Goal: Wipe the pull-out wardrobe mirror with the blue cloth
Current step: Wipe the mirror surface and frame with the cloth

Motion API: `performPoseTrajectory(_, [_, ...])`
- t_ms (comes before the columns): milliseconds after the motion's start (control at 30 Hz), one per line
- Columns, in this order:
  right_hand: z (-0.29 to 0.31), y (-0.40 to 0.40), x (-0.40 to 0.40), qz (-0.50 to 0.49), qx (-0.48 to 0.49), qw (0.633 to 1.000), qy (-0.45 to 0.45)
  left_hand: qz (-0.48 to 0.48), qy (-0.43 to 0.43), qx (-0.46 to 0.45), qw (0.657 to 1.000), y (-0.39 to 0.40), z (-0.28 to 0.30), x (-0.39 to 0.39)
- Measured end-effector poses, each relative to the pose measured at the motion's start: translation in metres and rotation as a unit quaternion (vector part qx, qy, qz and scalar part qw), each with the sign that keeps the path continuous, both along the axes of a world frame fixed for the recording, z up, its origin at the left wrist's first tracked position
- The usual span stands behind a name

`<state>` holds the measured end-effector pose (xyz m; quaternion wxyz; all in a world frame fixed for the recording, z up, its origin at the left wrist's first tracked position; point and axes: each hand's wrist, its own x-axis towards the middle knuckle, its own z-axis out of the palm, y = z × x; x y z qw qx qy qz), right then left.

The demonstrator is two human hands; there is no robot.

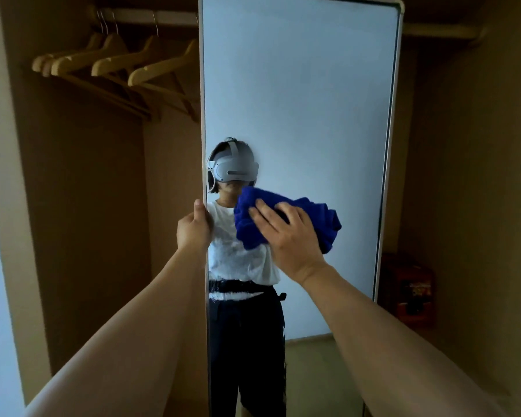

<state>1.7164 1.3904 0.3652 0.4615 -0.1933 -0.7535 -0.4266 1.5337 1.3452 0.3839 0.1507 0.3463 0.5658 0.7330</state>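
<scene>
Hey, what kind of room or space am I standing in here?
Most likely an open built-in wardrobe in a bedroom or hotel room: wooden hangers on a rail, brown panel walls, and a tall pull-out mirror.

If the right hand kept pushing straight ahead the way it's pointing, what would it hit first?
The blue cloth already under the right hand, then the mirror behind it. The cloth looks pressed against the glass, though depth is hard to judge.

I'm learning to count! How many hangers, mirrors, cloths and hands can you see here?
Wooden hangers: 5, though the leftmost ones overlap, so that count is not certain
Mirror: 1
Blue cloth: 1
Hands: 2, left hand and right hand
Total: 9
</scene>
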Motion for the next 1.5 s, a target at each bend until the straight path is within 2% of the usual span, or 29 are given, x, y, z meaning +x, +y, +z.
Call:
performPoseTrajectory(167, [-0.056,0.007,0.017,0.013,-0.004,0.996,-0.09,0.003,-0.023,-0.001,1.0,0.002,-0.002,0.001])
performPoseTrajectory(333, [-0.05,0.012,0.026,-0.003,0.023,0.992,-0.123,0.018,-0.03,-0.01,0.999,0.006,-0.001,0.002])
performPoseTrajectory(600, [0.037,0.019,0.032,-0.034,-0.008,0.999,0.035,0.036,-0.027,0.008,0.999,0.006,-0.001,0.006])
performPoseTrajectory(700, [0.028,0.02,0.03,-0.029,-0.01,0.997,0.072,0.044,-0.028,0.01,0.999,0.004,-0.003,0.006])
performPoseTrajectory(800, [-0.013,0.02,0.031,-0.029,-0.038,0.994,0.094,0.042,-0.032,0.001,0.999,0.008,-0.004,0.005])
performPoseTrajectory(967, [-0.063,0.02,0.045,-0.022,-0.072,0.995,0.061,0.065,-0.026,-0.01,0.997,0.01,-0.006,0.008])
performPoseTrajectory(1100, [-0.046,0.021,0.052,-0.025,-0.073,0.995,0.065,0.071,-0.027,-0.016,0.997,0.011,-0.006,0.008])
performPoseTrajectory(1200, [-0.022,0.025,0.06,-0.042,-0.104,0.987,0.116,0.075,-0.012,-0.009,0.997,0.011,-0.007,0.008])
performPoseTrajectory(1333, [0.011,0.024,0.072,-0.015,-0.144,0.971,0.189,0.078,-0.013,-0.006,0.997,0.012,-0.008,0.009])
performPoseTrajectory(1500, [0.01,0.03,0.082,-0.023,-0.17,0.958,0.231,0.087,-0.022,-0.012,0.996,0.014,-0.014,0.01])
